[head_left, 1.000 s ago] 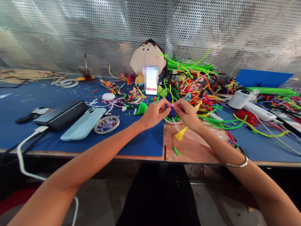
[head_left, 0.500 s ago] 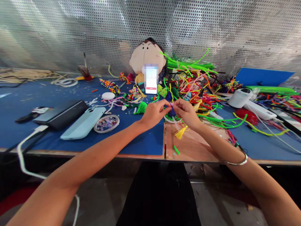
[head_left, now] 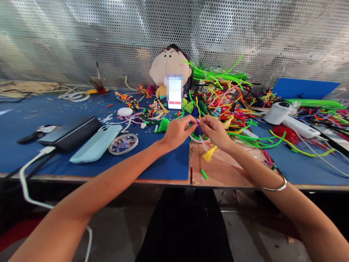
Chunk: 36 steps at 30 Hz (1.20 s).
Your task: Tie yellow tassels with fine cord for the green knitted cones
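My left hand (head_left: 178,131) and my right hand (head_left: 214,130) meet over the middle of the table, fingertips almost touching. Both are closed in a pinch on a small purple-blue fuzzy strand (head_left: 198,121), which looks like pipe cleaner; the fingers hide much of it. Just below the fingertips shows a dark blue piece (head_left: 199,131), and whether it joins the strand I cannot tell. Beneath my right hand a yellow tassel (head_left: 209,153) lies on the bare wood, with a short green pipe cleaner piece (head_left: 204,174) nearer the edge. A green fuzzy shape (head_left: 163,125) lies left of my left hand.
A lit phone (head_left: 175,92) leans against a plush doll (head_left: 169,65). Pipe cleaners (head_left: 229,91) are heaped at the right. To the left are a round bead dish (head_left: 123,144), a light blue phone case (head_left: 96,143) and a black box (head_left: 71,134) with a white cable.
Both hands stay pinched at the same place, with only slight finger shifts. A little more of the purple strand shows between them. The whole view has moved very slightly.
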{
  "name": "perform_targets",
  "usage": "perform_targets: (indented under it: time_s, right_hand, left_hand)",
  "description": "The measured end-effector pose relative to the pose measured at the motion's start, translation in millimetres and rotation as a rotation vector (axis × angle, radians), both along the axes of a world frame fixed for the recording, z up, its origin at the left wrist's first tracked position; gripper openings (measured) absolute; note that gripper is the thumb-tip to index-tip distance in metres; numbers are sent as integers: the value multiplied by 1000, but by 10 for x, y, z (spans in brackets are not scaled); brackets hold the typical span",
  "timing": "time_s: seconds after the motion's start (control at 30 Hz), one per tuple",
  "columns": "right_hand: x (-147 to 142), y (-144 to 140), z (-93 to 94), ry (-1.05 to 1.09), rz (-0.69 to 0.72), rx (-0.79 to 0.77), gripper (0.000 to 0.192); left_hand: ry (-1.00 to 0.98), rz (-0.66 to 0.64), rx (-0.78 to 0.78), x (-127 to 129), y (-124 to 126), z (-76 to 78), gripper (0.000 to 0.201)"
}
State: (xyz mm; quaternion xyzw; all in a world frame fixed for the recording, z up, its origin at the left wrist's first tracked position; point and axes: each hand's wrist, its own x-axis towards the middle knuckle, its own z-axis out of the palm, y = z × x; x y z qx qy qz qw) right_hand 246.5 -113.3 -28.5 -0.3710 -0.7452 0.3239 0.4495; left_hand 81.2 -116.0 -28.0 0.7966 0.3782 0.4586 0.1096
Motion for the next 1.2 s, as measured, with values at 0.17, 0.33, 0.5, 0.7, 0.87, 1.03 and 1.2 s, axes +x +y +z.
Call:
perform_targets:
  time_s: [0.17,0.33,0.5,0.7,0.87,1.03,1.2]
  right_hand:
    - [-4,-9,8,-11,3,2,12]
    - [-12,-36,35,-11,15,-11,13]
    - [-12,-53,49,-6,22,-20,12]
    - [-4,-51,57,-7,32,-48,10]
    - [8,-42,61,-5,51,-88,9]
    - [19,-41,61,-1,81,-134,7]
    - [24,-41,67,-7,91,-178,9]
  left_hand:
    - [20,2,31,-1,7,-12,6]
    - [69,35,109,-6,15,-26,7]
    - [76,44,171,-11,22,-37,9]
    - [115,2,254,-23,32,-46,13]
    - [119,-95,330,-39,59,-62,16]
    - [127,-133,392,-46,104,-90,17]
    - [137,-123,388,-53,113,-89,15]
